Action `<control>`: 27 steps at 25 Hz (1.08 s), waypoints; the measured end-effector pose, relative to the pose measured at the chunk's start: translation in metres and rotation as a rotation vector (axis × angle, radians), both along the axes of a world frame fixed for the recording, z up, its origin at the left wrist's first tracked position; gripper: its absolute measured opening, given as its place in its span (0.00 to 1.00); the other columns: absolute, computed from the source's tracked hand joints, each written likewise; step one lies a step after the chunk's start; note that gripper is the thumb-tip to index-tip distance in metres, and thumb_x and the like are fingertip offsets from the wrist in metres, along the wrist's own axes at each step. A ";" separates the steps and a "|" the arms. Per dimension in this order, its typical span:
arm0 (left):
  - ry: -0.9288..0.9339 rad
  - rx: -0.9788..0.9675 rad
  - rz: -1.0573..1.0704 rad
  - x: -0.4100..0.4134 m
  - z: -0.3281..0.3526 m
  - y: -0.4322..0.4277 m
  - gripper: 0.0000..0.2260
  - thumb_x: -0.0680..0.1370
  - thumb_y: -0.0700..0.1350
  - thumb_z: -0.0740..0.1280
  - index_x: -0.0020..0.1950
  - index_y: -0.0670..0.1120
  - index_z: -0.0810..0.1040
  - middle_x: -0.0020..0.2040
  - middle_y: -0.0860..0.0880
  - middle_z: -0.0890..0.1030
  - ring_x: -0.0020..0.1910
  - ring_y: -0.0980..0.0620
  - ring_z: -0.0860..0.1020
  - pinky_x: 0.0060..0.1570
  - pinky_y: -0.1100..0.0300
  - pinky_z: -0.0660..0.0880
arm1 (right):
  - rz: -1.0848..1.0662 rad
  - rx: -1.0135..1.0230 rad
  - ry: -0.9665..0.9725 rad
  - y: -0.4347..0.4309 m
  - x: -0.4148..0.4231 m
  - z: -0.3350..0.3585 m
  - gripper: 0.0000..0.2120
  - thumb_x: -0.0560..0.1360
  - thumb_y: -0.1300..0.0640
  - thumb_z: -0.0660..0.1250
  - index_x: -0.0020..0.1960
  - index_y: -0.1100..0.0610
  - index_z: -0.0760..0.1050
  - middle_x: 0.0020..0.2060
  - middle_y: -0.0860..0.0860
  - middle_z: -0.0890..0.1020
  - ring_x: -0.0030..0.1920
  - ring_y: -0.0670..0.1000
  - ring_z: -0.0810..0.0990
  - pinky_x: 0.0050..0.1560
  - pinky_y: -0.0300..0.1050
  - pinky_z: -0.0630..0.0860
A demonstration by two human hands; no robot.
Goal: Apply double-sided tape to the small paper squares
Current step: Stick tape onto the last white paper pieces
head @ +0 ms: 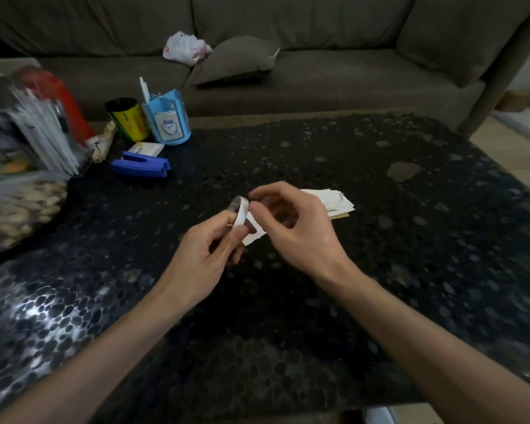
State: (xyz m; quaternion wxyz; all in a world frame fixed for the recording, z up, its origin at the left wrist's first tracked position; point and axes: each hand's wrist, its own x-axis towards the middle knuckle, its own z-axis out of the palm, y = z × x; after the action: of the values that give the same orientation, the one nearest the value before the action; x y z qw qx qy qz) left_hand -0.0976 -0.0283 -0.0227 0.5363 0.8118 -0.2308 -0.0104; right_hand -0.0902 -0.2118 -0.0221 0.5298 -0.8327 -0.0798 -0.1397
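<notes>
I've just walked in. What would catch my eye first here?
Two hands meet mid-table: the left hand holds a white roll of tape, and the right hand pinches at its edge. Just behind the right hand lies a small pile of paper squares on the dark speckled table. At back left sit a blue stapler and a blue pen holder.

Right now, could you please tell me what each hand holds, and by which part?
Left hand grips the tape roll by its rim; right hand pinches at its outer edge.
</notes>
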 end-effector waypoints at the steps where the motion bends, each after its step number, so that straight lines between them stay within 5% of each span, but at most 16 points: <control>1: 0.009 -0.015 -0.030 -0.001 0.002 0.000 0.09 0.85 0.46 0.60 0.58 0.49 0.79 0.42 0.48 0.81 0.41 0.52 0.80 0.41 0.60 0.76 | 0.047 0.003 -0.010 0.005 -0.005 0.000 0.08 0.81 0.53 0.72 0.60 0.49 0.83 0.47 0.42 0.85 0.48 0.43 0.85 0.44 0.35 0.77; 4: 0.069 -0.052 -0.113 -0.002 0.006 0.000 0.12 0.86 0.39 0.59 0.67 0.49 0.76 0.53 0.58 0.83 0.56 0.57 0.81 0.52 0.65 0.77 | 0.059 -0.072 -0.098 0.007 -0.011 -0.004 0.16 0.80 0.53 0.74 0.67 0.49 0.81 0.53 0.41 0.84 0.52 0.41 0.83 0.46 0.33 0.75; 8: 0.021 0.002 -0.073 0.001 0.001 0.003 0.10 0.86 0.41 0.61 0.63 0.51 0.77 0.46 0.53 0.80 0.47 0.55 0.79 0.48 0.61 0.75 | -0.026 -0.135 -0.225 0.009 -0.009 -0.010 0.12 0.78 0.54 0.76 0.61 0.51 0.85 0.54 0.43 0.84 0.52 0.44 0.83 0.46 0.40 0.79; 11: -0.008 0.056 -0.038 0.005 -0.001 0.007 0.10 0.86 0.42 0.61 0.62 0.53 0.78 0.44 0.50 0.80 0.46 0.50 0.80 0.47 0.48 0.78 | -0.052 -0.148 -0.266 0.010 -0.009 -0.010 0.06 0.78 0.54 0.77 0.54 0.52 0.87 0.50 0.43 0.83 0.48 0.45 0.82 0.46 0.46 0.80; 14: -0.026 0.089 -0.028 0.006 0.001 0.008 0.11 0.86 0.42 0.61 0.64 0.53 0.79 0.44 0.50 0.81 0.46 0.48 0.80 0.48 0.43 0.77 | -0.054 -0.142 -0.246 0.009 -0.009 -0.008 0.11 0.77 0.55 0.77 0.59 0.52 0.84 0.53 0.44 0.81 0.49 0.45 0.83 0.46 0.44 0.81; 17: -0.033 0.105 -0.033 0.007 0.001 0.009 0.10 0.86 0.43 0.61 0.63 0.51 0.79 0.44 0.51 0.81 0.46 0.48 0.81 0.49 0.45 0.78 | -0.093 -0.207 -0.278 0.009 -0.011 -0.011 0.15 0.78 0.53 0.76 0.63 0.52 0.84 0.59 0.45 0.82 0.56 0.45 0.82 0.53 0.46 0.81; 21: -0.029 0.131 -0.052 0.007 -0.001 0.010 0.09 0.86 0.43 0.62 0.62 0.49 0.79 0.45 0.51 0.82 0.47 0.48 0.82 0.50 0.45 0.78 | -0.147 -0.297 -0.354 0.013 -0.017 -0.016 0.08 0.78 0.54 0.76 0.57 0.53 0.87 0.54 0.46 0.84 0.56 0.43 0.80 0.55 0.44 0.80; 27: -0.042 0.138 -0.058 0.008 -0.003 0.012 0.07 0.86 0.43 0.62 0.56 0.48 0.79 0.43 0.52 0.81 0.46 0.49 0.81 0.45 0.56 0.77 | -0.037 -0.145 -0.155 0.011 -0.015 -0.007 0.06 0.78 0.54 0.76 0.54 0.49 0.83 0.49 0.41 0.82 0.52 0.45 0.82 0.51 0.47 0.81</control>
State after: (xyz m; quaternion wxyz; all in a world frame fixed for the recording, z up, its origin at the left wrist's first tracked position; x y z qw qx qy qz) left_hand -0.0892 -0.0166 -0.0259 0.4736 0.8399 -0.2640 -0.0248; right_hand -0.1056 -0.2012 -0.0287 0.4577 -0.8569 -0.1151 -0.2072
